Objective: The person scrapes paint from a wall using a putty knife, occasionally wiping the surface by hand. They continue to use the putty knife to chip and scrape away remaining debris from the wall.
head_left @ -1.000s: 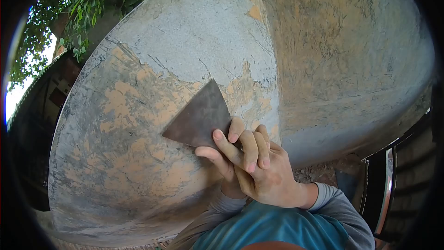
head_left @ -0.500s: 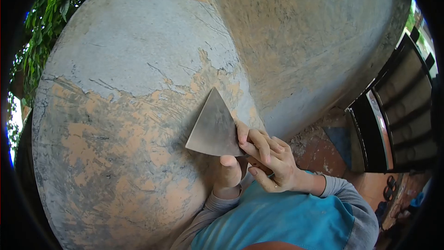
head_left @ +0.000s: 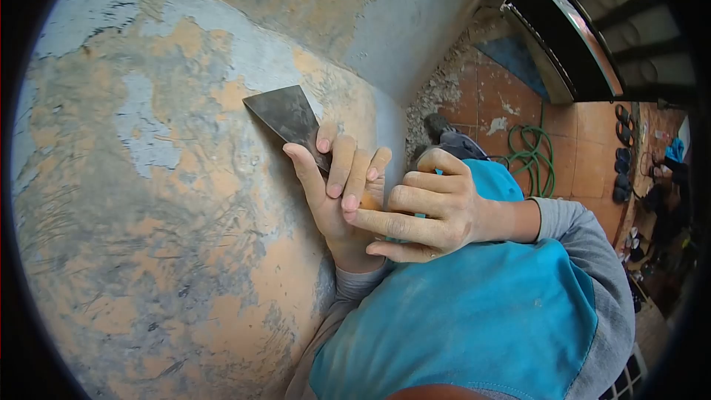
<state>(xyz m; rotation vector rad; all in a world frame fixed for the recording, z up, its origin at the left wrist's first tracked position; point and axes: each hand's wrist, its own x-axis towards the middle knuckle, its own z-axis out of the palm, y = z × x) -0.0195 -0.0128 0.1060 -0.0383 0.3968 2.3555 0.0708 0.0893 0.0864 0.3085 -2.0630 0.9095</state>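
One dark grey, flat metal scraper blade lies in the person's left hand, its broad edge angled up and outward, its narrow end hidden among the fingers. The left palm is upturned, with the thumb raised beside the blade and the fingers curled in around the narrow end; this seems to leave the broad part of the metal uncovered. The right hand holds nothing that shows: its fingers are half bent and the index finger reaches across to the left fingertips, perhaps to feel or brush something there, though I cannot tell what.

Behind the blade bulges a large, curved, hard-looking surface mottled in peach and grey; whether the metal touches it is unclear. Both forearms, in grey sleeves, stay close to the teal shirt, likely for steadiness. Farther out, pale grey rubble lies on the reddish-brown tiled floor, near a looped green hose, with dark sandals beyond it.
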